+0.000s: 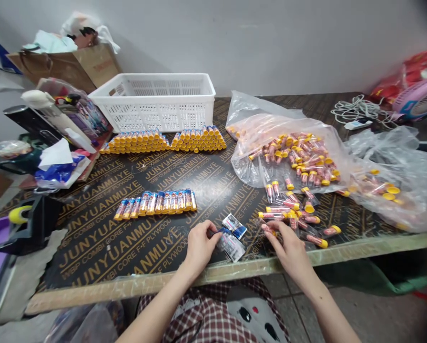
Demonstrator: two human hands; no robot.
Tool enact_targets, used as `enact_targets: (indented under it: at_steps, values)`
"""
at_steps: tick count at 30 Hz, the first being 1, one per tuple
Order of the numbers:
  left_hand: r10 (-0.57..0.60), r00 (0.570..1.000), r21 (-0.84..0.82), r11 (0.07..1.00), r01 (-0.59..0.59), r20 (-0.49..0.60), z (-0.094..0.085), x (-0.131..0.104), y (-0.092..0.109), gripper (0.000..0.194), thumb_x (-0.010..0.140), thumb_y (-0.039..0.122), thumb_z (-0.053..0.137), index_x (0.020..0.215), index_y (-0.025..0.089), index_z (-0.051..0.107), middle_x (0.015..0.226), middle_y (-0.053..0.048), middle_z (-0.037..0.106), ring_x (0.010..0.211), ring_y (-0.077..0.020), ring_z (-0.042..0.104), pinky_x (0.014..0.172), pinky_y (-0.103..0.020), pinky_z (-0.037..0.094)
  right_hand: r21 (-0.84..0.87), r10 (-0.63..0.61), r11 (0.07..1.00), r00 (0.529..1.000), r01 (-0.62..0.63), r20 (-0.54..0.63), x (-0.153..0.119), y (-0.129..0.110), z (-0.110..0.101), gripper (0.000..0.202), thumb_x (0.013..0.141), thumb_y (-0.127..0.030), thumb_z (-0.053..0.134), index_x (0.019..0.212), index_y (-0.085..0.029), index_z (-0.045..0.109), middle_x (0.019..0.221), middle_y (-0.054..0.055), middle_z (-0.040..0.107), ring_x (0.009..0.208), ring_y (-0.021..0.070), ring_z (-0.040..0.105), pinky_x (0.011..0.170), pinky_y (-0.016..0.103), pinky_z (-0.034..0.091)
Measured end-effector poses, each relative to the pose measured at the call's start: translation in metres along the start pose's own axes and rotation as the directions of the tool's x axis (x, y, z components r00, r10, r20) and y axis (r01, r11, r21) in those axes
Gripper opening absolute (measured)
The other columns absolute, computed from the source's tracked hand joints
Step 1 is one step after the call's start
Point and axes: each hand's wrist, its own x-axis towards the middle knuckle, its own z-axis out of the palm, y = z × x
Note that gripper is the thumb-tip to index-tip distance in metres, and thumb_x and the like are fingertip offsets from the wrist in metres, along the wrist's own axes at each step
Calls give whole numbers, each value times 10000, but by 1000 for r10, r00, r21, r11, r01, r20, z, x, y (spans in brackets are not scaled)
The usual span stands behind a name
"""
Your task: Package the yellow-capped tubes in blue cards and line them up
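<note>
My left hand [201,244] is closed near the table's front edge, thumb and fingertips pinching the end of a blue-and-clear printed label [232,245]. A second printed label [234,225] lies just beyond it. My right hand [290,247] is closed at the near side of a loose pile of small clear tubes with pink contents and yellow caps. Between its thumb and fingers is one such tube [268,229], partly hidden by the hand. A row of labelled blue-and-yellow tubes [158,203] lies side by side, left of and beyond my left hand.
A white plastic basket [195,107] stands at the back, with stacked labelled tubes [138,142] before it. An open plastic bag [242,166] spills unlabelled tubes at right. A tape dispenser [29,226] sits at left, a pink fan [419,97] at far right.
</note>
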Motion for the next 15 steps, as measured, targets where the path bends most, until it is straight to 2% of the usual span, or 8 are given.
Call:
enact_targets:
  at_steps: [2, 4, 6, 8, 10, 15]
  values:
    - [-123, 992, -268, 955, 123, 18, 0, 0, 1, 164, 689, 316, 675, 741, 181, 598, 549, 33, 557, 530, -118, 499, 546, -230, 370, 223, 70, 973, 997, -64, -18, -3, -17, 2, 207, 895, -352, 478, 1035, -209, 531, 1002, 82, 606, 926, 214, 575, 790, 361, 479]
    - [-259, 962, -506, 819, 269, 92, -1, 2, 3, 291, 641, 344, 717, 842, 160, 615, 537, 32, 584, 494, -108, 508, 531, -224, 401, 372, 128, 924, 989, -91, -77, -7, -36, 6, 213, 855, -347, 553, 1023, -215, 543, 972, 72, 603, 883, 203, 587, 709, 317, 504]
    - [-348, 924, -646, 671, 364, 160, -4, 3, 5, 365, 573, 357, 768, 830, 133, 639, 588, 3, 631, 501, -101, 532, 538, -222, 435, 422, 131, 905, 977, -50, -166, -11, -52, 11, 172, 819, -310, 612, 962, -219, 583, 944, 60, 591, 853, 195, 585, 672, 301, 505]
    - [-398, 901, -725, 568, 391, 174, -8, 3, 8, 353, 529, 364, 799, 739, 123, 651, 632, -11, 648, 529, -95, 554, 548, -215, 457, 408, 75, 913, 970, 27, -232, -14, -65, 16, 118, 814, -256, 617, 928, -228, 628, 974, 59, 569, 888, 195, 574, 729, 321, 504]
    - [-431, 885, -770, 498, 397, 177, -12, 3, 10, 336, 522, 369, 809, 691, 126, 651, 647, -9, 647, 556, -93, 566, 561, -213, 473, 393, 11, 915, 968, 92, -252, -17, -72, 21, 184, 825, -205, 593, 996, -249, 644, 1033, 66, 552, 960, 207, 560, 807, 356, 496]
    - [-504, 853, -822, 426, 378, 132, -17, 1, 9, 347, 519, 395, 814, 640, 122, 638, 616, -2, 623, 564, -86, 557, 570, -211, 477, 354, -130, 910, 959, 216, -250, -23, -79, 29, 366, 825, -106, 561, 1142, -281, 606, 1050, 68, 551, 976, 201, 565, 850, 368, 495]
